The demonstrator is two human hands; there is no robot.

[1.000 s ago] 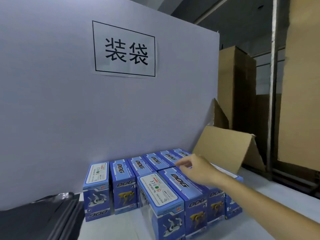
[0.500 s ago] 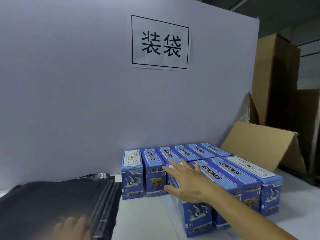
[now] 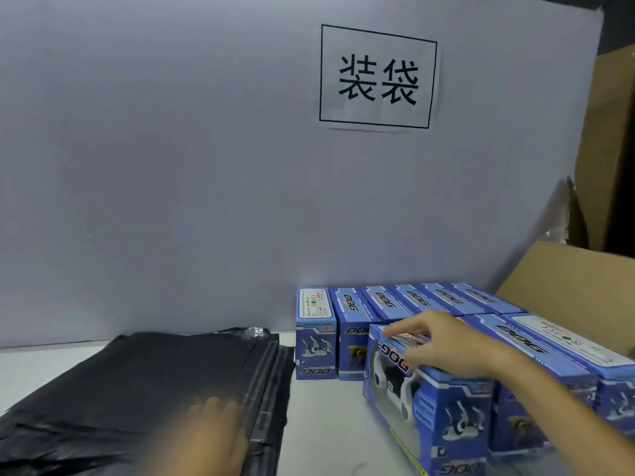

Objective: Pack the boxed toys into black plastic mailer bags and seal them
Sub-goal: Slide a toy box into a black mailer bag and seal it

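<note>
Left of the rows of boxes (image 3: 415,300), my left hand (image 3: 209,438) lies flat on the bag stack (image 3: 144,383), while my right hand (image 3: 443,341) grips the front box (image 3: 426,403), tipped, long axis running toward me.

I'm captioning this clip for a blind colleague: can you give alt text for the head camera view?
A person's right hand grips a tilted blue toy dog box at the front of two rows of matching boxes, while the blurred left hand rests on a stack of black mailer bags. Behind stands a grey board with a printed Chinese sign.
</note>
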